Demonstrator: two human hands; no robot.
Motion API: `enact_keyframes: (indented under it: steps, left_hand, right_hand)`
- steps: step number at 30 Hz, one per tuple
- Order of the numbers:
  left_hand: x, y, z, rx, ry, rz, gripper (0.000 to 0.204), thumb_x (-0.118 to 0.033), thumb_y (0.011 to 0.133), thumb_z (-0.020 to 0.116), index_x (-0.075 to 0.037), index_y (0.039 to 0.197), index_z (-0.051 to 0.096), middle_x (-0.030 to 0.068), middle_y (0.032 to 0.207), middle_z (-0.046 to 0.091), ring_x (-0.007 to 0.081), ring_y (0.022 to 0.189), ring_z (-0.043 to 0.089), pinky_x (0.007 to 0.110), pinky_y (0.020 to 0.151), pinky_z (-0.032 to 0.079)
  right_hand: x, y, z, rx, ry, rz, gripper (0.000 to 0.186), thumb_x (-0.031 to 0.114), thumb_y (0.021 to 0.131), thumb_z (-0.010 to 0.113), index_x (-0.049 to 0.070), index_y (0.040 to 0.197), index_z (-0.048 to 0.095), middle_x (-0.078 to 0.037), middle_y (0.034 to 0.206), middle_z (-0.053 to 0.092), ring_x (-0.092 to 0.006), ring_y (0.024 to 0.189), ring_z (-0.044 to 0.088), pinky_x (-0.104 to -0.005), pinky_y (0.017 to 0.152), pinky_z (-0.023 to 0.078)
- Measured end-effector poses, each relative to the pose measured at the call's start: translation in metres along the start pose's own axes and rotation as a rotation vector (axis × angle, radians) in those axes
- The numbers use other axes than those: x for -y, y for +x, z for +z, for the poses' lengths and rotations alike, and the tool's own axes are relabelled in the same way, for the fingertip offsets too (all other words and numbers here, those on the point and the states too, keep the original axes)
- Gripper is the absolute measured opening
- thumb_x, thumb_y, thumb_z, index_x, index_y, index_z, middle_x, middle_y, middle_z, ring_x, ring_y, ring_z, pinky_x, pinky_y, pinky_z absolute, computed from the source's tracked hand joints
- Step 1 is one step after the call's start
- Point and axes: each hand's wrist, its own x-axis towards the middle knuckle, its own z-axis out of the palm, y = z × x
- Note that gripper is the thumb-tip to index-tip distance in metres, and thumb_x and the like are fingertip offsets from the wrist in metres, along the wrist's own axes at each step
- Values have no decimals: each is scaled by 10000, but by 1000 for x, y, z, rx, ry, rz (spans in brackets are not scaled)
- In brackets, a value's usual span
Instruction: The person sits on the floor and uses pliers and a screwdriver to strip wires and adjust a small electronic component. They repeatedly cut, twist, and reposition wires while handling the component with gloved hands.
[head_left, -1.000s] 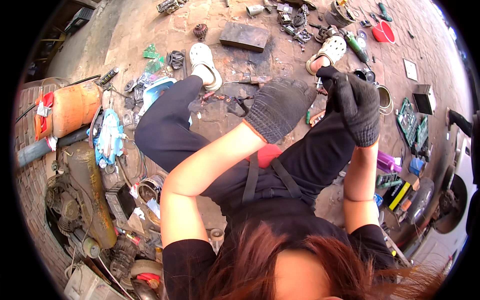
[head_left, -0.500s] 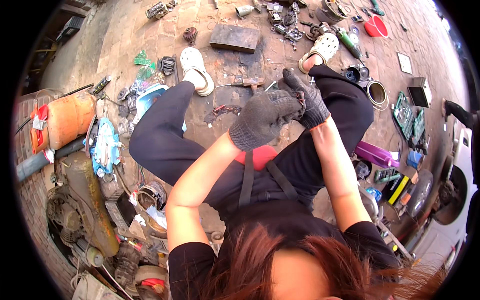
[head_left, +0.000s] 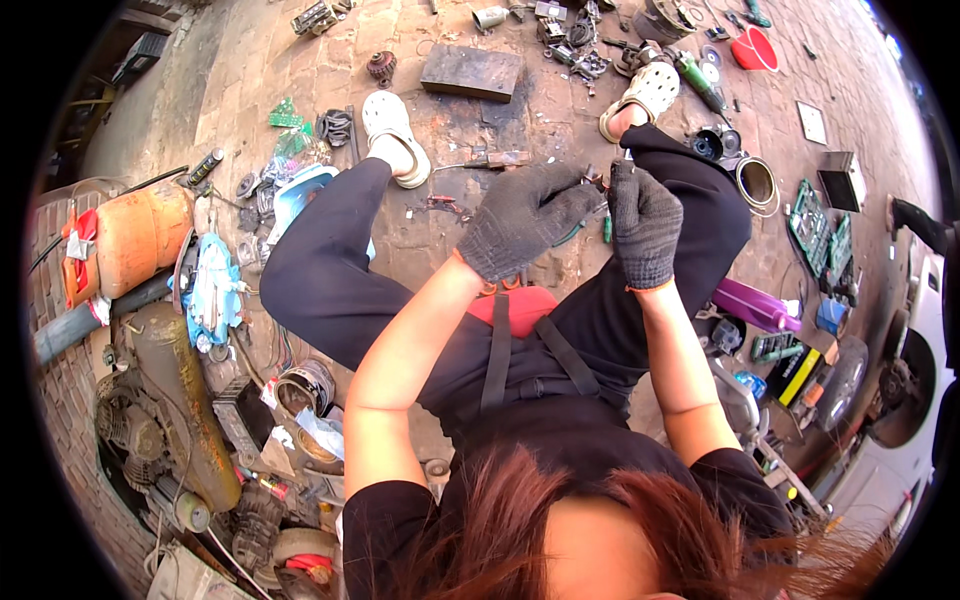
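Observation:
My left hand and my right hand, both in dark knit gloves, are raised close together between my bent knees. Each has its fingers curled and pressed together around something small and dark, partly hidden, that I cannot make out. On the ground beyond them lie a wooden-handled tool and some small reddish-dark pieces. I sit with a red pad showing between my thighs, and my light clogs rest on the paving.
A metal block, scattered machine parts, a green grinder and a red bucket lie ahead. An orange tank and old parts crowd the left. Open tool cases, a purple container and white bodywork are at the right.
My hands dropped from near the right knee and came together, then parted slightly; the left turned and shifted a little right, and the right now stands more upright.

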Motion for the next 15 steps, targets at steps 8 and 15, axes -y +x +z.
enact_keyframes:
  steps: [8,15]
  left_hand:
    - [0,-1,-10,88,485,35,283,-330,894,557,-83,966,674,132,720,628,297,694,629,393,613,468]
    - [-16,10,-14,372,731,43,318,-395,868,541,-112,927,674,133,729,627,318,728,623,418,647,476]
  right_hand:
    - [41,8,-37,219,-168,-93,294,268,810,660,60,613,593,-129,526,516,-300,497,534,-382,468,379]
    - [53,55,-57,535,-372,-244,394,418,843,583,73,674,667,-133,576,575,-295,575,594,-386,534,452]
